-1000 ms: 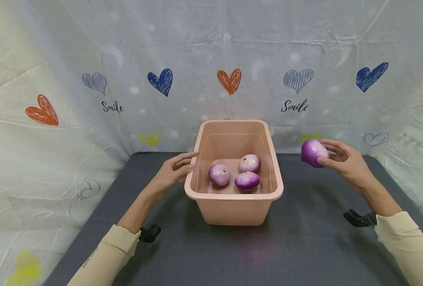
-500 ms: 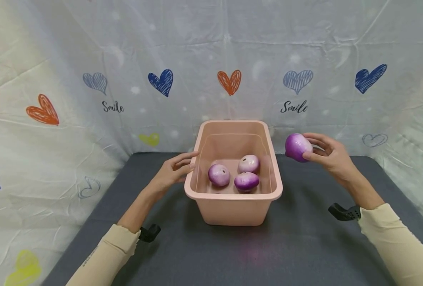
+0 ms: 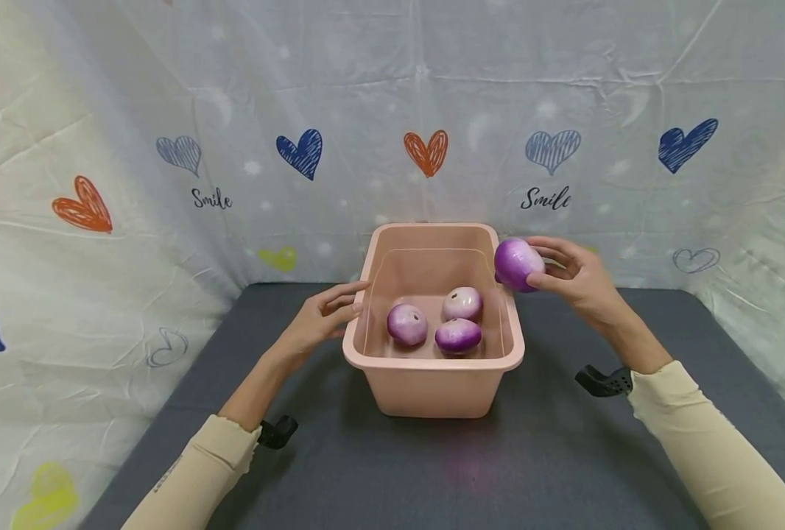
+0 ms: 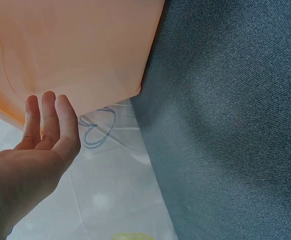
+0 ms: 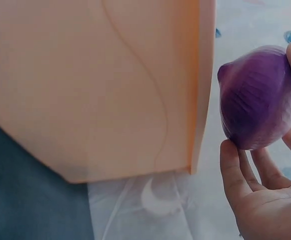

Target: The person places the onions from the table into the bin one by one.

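Note:
My right hand (image 3: 574, 283) holds a red onion (image 3: 518, 265) between thumb and fingertips, raised at the right rim of a pink plastic bin (image 3: 435, 364). In the right wrist view, the onion (image 5: 258, 100) shows its pointed end beside the bin's rim. Inside the bin lie three more onions: one on the left (image 3: 407, 324), one at the back right (image 3: 462, 303) and one at the front (image 3: 458, 336). My left hand (image 3: 314, 320) rests its fingertips at the bin's left rim. The left wrist view has its loosely bent fingers (image 4: 49, 120) beside the outer wall.
The bin stands on a dark grey tablecloth (image 3: 426, 471). Behind it hangs a pale curtain (image 3: 366, 88) printed with hearts and "Smile". Black straps with a small device are on both wrists.
My right hand has carried the onion leftward and slightly up, from the right of the bin to its right rim. The left hand, the bin and the onions inside stay put.

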Demonstrator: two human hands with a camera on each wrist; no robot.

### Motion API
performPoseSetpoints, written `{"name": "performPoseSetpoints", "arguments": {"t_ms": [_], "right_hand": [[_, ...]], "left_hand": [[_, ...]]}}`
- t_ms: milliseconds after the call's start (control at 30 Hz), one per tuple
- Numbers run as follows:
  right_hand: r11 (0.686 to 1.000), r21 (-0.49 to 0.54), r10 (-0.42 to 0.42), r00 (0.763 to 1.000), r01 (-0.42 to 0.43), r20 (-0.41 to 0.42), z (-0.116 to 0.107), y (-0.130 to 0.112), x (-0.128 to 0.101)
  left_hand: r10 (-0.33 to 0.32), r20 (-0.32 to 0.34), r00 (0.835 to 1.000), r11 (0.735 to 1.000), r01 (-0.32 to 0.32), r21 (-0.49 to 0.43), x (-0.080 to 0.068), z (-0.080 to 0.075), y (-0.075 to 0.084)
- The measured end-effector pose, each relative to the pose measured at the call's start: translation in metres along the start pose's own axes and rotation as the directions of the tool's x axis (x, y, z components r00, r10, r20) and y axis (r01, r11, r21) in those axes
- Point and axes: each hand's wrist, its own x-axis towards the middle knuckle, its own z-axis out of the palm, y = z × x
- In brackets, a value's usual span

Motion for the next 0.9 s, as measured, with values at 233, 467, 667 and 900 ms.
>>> {"name": "performPoseSetpoints", "arguments": {"t_ms": [233,467,667,900], "right_hand": [[1.000,0.025,-0.007,0.999,0.006,0.035,0.013,-0.004,0.009],[1.000,0.005,-0.023,0.996,0.023,0.080,0.024,-0.007,0.018],[0.999,0.014,-0.030,0.991,0.029,0.128,0.034,-0.009,0.022],[0.999,0.037,-0.035,0.985,0.029,0.170,0.041,-0.007,0.025]], "left_hand": [[0.007,0.003,1.000,1.000,-0.007,-0.004,0.000,-0.001,-0.001],[0.011,0.002,1.000,1.000,-0.011,-0.013,0.001,-0.001,-0.003],[0.015,0.000,1.000,1.000,-0.015,-0.018,0.001,0.000,-0.002],[0.007,-0.009,1.000,1.000,-0.007,-0.004,0.001,0.000,-0.003]]}}
